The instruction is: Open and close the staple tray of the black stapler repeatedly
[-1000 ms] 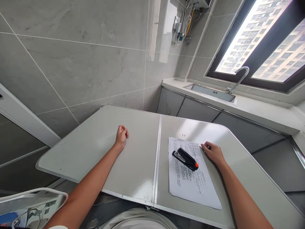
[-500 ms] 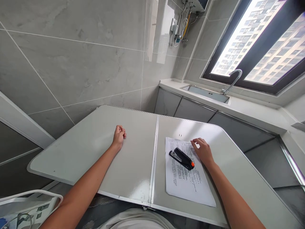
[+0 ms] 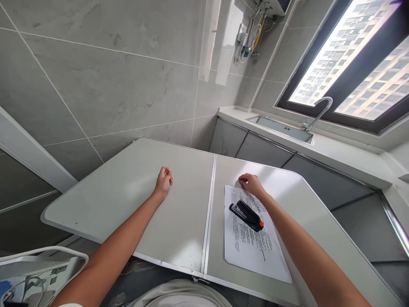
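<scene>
My left hand (image 3: 164, 182) rests on the left half of the table, loosely curled into a fist with nothing visible in it. Beyond the top edge of the printed paper sheets (image 3: 243, 251), my right hand (image 3: 252, 184) has its thumb and fingers pinched together low at the tabletop. Whatever is between those fingertips is hidden. A black stapler (image 3: 246, 215) with an orange end lies slantwise on the paper, its jaw side toward the upper left, and neither hand touches it.
The pale folding table (image 3: 128, 170) has a metal seam (image 3: 209, 204) down its middle. Behind it stand a counter with a sink (image 3: 284, 128) and a faucet (image 3: 319, 113) below a window. A white rack (image 3: 41, 273) with cables sits at lower left.
My right hand has moved left and away from me, from the paper's right edge to a small shiny thing on the table, which the fingers now cover. My left hand stays in place.
</scene>
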Motion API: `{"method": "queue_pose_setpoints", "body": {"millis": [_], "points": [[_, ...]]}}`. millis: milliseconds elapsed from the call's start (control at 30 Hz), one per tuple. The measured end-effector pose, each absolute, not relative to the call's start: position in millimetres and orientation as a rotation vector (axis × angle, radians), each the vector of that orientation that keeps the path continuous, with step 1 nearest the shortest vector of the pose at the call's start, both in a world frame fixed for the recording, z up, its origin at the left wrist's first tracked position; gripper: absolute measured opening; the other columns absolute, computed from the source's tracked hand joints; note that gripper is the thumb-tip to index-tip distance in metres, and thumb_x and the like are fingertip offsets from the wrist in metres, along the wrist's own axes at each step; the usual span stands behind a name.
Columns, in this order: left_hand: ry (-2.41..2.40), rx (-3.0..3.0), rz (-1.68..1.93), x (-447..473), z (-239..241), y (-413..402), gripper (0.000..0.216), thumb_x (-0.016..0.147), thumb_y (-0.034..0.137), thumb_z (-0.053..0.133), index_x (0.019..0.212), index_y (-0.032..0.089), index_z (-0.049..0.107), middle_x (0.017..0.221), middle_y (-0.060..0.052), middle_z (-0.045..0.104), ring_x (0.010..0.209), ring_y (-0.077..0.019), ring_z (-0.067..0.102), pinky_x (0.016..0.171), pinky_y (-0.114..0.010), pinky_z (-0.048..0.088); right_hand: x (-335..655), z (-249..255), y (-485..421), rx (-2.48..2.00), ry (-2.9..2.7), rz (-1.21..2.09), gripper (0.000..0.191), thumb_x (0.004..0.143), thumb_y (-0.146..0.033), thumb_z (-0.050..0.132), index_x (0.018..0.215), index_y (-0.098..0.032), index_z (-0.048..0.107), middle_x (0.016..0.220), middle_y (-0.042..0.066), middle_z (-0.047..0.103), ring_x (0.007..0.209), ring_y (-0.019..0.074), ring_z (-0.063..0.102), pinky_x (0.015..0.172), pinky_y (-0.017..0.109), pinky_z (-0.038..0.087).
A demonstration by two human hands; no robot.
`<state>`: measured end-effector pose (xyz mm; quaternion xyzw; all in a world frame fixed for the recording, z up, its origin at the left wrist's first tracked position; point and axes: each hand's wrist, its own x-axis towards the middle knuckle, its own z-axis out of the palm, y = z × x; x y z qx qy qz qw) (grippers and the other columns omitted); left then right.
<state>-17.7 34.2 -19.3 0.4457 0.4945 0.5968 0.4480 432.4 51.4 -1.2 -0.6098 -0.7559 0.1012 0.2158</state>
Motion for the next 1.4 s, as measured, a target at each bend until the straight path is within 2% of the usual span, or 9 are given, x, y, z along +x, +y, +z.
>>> {"method": "queue_pose_setpoints", "body": {"millis": [167,367,500,700,833,933,1100,1300,1400], "points": [[1.238,1.098,1.474,-15,-17,34,0.013,0.083,0.022,0.056,0.090,0.024,0.045,0.081,0.003,0.049,0.056,-0.0077,0.044,0.053,-0.021,0.037,385,17,74,-1.697,-2.153,0.260,0.018,0.086,-0.019,0.061,0.094,-0.021,0.077,0.091,0.009,0.076,0.084,0.0243,0.069,0.082,0.037,0.054],[1.239,1.103,1.472,-17,-19,35,0.013,0.084,0.022,0.057,0.090,0.024,0.046,0.081,0.004,0.047,0.055,-0.0070,0.044,0.053,-0.021,0.036,263,31,121,-1.645,-2.351,0.323,0.012,0.093,-0.020,0.067,0.102,-0.018,0.075,0.103,0.010,0.075,0.105,0.0260,0.066,0.092,0.037,0.053],[1.241,1.096,1.483,-17,-19,35,0.012,0.085,0.022,0.057,0.088,0.024,0.045,0.079,0.004,0.045,0.054,-0.0070,0.044,0.052,-0.021,0.036,203,35,143,-1.660,-2.472,0.383,0.034,0.101,-0.037,0.063,0.129,-0.018,0.063,0.131,0.010,0.063,0.111,0.0238,0.065,0.094,0.044,0.057],[1.258,1.159,1.462,-15,-20,36,0.012,0.084,0.022,0.057,0.087,0.024,0.045,0.078,0.004,0.046,0.054,-0.0081,0.044,0.052,-0.022,0.036,171,33,141,-1.716,-2.490,0.366,0.037,0.101,-0.036,0.064,0.132,-0.016,0.061,0.131,0.009,0.062,0.113,0.0250,0.064,0.094,0.044,0.058],[1.287,1.314,1.402,-13,-21,33,0.010,0.084,0.022,0.057,0.086,0.024,0.048,0.078,0.003,0.047,0.055,-0.0094,0.044,0.052,-0.023,0.035,181,42,139,-1.687,-2.484,0.321,0.032,0.102,-0.033,0.062,0.125,-0.011,0.064,0.127,0.010,0.064,0.111,0.0240,0.065,0.095,0.044,0.055],[1.289,1.366,1.375,-12,-21,31,0.010,0.083,0.022,0.060,0.085,0.024,0.050,0.077,0.003,0.049,0.057,-0.0111,0.044,0.054,-0.024,0.035,219,52,132,-1.663,-2.493,0.322,0.027,0.100,-0.032,0.064,0.119,-0.014,0.067,0.119,0.009,0.069,0.107,0.0216,0.065,0.095,0.043,0.054],[1.316,1.426,1.382,-8,-16,28,0.009,0.084,0.019,0.059,0.083,0.023,0.051,0.077,0.002,0.051,0.060,-0.0124,0.045,0.057,-0.025,0.034,312,56,90,-1.573,-2.627,0.514,0.007,0.080,-0.017,0.077,0.086,-0.021,0.078,0.088,0.002,0.077,0.090,0.0208,0.067,0.084,0.031,0.051],[1.337,1.587,1.329,-1,-9,19,0.009,0.085,0.017,0.058,0.082,0.023,0.051,0.071,0.002,0.049,0.063,-0.0147,0.042,0.060,-0.026,0.033,376,37,38,-1.563,-2.557,0.638,0.030,0.081,-0.031,0.075,0.111,-0.025,0.073,0.098,0.004,0.075,0.083,0.0203,0.067,0.074,0.031,0.052],[1.280,1.775,1.226,3,-7,14,0.008,0.087,0.018,0.057,0.084,0.023,0.051,0.073,0.002,0.049,0.067,-0.0154,0.043,0.063,-0.027,0.035,382,29,34,-1.502,-2.514,0.704,0.027,0.080,-0.032,0.074,0.106,-0.024,0.073,0.095,0.003,0.071,0.080,0.0190,0.063,0.075,0.031,0.050]]}}
